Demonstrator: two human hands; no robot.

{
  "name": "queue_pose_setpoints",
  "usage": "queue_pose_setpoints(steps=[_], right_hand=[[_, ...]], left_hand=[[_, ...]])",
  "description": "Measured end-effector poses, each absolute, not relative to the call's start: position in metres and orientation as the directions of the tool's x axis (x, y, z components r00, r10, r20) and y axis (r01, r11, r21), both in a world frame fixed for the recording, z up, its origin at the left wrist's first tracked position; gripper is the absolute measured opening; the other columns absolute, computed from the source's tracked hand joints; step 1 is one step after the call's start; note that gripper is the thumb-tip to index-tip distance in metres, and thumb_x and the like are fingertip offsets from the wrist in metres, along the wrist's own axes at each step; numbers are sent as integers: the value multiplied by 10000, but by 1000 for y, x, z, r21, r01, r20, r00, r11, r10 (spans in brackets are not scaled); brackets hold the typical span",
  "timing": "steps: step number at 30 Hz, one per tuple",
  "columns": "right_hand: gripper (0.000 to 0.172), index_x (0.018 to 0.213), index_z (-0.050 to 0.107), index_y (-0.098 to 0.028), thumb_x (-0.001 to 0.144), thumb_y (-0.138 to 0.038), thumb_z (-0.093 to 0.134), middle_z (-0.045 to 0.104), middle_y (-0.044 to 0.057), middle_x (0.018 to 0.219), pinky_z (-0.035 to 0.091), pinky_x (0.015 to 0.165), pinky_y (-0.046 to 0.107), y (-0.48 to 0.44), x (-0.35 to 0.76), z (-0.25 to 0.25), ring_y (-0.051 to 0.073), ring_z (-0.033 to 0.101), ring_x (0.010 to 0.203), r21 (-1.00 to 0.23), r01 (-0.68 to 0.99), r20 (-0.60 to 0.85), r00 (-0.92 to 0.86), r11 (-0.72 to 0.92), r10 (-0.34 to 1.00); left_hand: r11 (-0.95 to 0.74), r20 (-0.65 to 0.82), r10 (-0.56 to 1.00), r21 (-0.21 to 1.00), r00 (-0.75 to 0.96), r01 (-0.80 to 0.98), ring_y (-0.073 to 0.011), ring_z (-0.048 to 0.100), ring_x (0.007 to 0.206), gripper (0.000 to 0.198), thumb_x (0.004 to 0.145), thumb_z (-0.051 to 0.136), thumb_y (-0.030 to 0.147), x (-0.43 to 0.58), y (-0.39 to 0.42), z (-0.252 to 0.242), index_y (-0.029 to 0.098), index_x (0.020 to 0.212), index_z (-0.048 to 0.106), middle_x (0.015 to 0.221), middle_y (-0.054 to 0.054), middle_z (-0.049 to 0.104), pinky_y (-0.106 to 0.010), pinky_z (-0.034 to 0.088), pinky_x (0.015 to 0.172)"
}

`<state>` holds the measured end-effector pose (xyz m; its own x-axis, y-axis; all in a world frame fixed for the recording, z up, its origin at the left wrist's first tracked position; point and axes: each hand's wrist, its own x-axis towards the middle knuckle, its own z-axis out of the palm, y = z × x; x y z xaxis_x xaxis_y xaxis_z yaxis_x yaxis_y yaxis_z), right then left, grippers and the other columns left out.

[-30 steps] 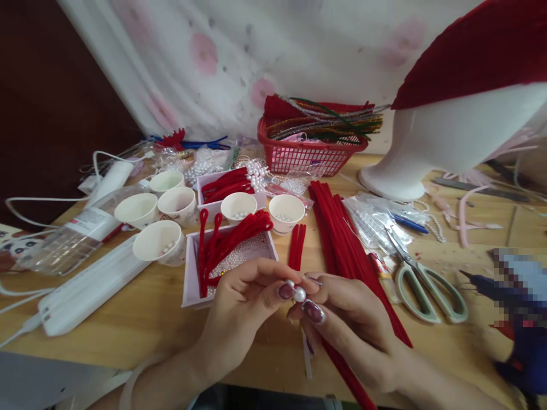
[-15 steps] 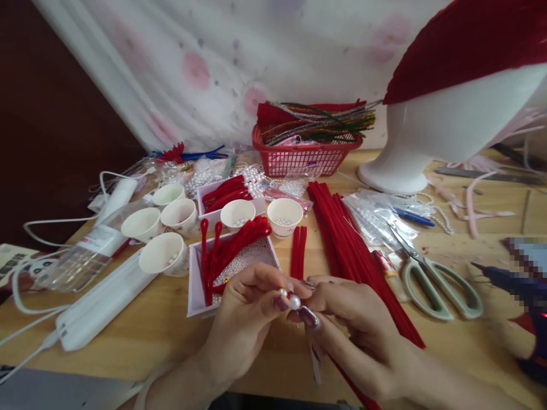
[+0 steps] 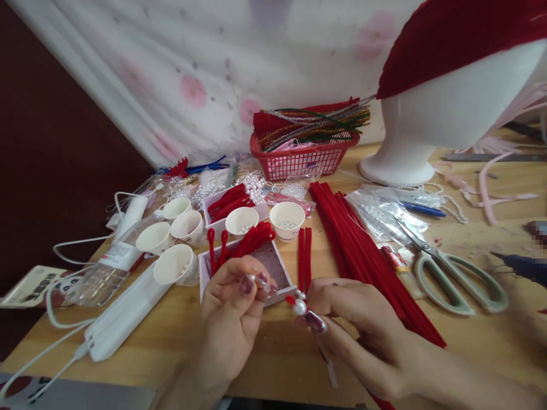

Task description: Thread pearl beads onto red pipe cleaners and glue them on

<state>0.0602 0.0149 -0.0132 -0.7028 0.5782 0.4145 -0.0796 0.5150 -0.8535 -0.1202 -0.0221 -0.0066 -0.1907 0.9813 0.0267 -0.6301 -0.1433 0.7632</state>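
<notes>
My right hand [image 3: 359,324] is closed, pinching a red chenille stem tipped with white pearl beads [image 3: 300,307]; a red end pokes out beside the beads. Part of the stem hangs below the palm, near a thin pale strip [image 3: 332,373]. To its left, my left hand [image 3: 235,313] has thumb and fingertips pressed together, with a pale speck between them too small to name. The two hands are apart. Just behind the left hand lies a lilac box [image 3: 282,265] with tiny beads and looped red stems [image 3: 255,238] in it.
Paper cups [image 3: 287,221] with beads stand behind the box. Scissors [image 3: 461,285] and long red stems [image 3: 354,250] lie to the right, near a mannequin head [image 3: 427,125]. A red basket [image 3: 305,162] is at the back; a power strip [image 3: 123,316] lies left.
My left hand has come away from the beaded stem and moved left, fingertips still pinched. My right hand keeps holding the stem. The camera view has shifted slightly.
</notes>
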Motion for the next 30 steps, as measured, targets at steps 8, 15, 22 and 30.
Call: queue_pose_setpoints(steps=[8, 15, 22, 30], right_hand=[[236, 744, 475, -215, 958, -116, 477, 561, -16, 605, 411, 517, 220, 13, 58, -7, 108, 499, 528, -848, -119, 458, -654, 517, 601], [224, 754, 481, -219, 947, -107, 473, 565, -16, 604, 414, 506, 221, 14, 60, -5, 112, 507, 526, -851, -103, 442, -670, 515, 596], [211, 749, 498, -216, 931, -112, 486, 578, -14, 588, 410, 501, 230, 13, 61, -5, 115, 508, 524, -843, -137, 468, -662, 520, 585], [237, 726, 511, -222, 920, -90, 481, 556, -28, 576, 393, 484, 233, 14, 60, 0, 114, 495, 506, -841, -121, 463, -665, 528, 586]], left_hand=[[-75, -20, 990, 770, -141, -634, -73, 745, 619, 130, 712, 897, 211, -117, -23, -5, 227, 802, 804, 709, 47, 788, -109, 618, 661], [-98, 19, 991, 790, -135, -605, -104, 777, 647, 110, 745, 869, 256, -113, -23, -7, 239, 797, 772, 748, 36, 822, -121, 622, 641], [-67, 56, 998, 799, -38, -597, -95, 786, 807, 93, 765, 858, 249, -113, -26, -12, 241, 796, 770, 830, 34, 835, -140, 603, 790], [-38, 51, 999, 846, 10, -532, -124, 793, 790, 74, 761, 859, 256, -116, -29, -11, 251, 796, 793, 844, 17, 834, -160, 620, 733]])
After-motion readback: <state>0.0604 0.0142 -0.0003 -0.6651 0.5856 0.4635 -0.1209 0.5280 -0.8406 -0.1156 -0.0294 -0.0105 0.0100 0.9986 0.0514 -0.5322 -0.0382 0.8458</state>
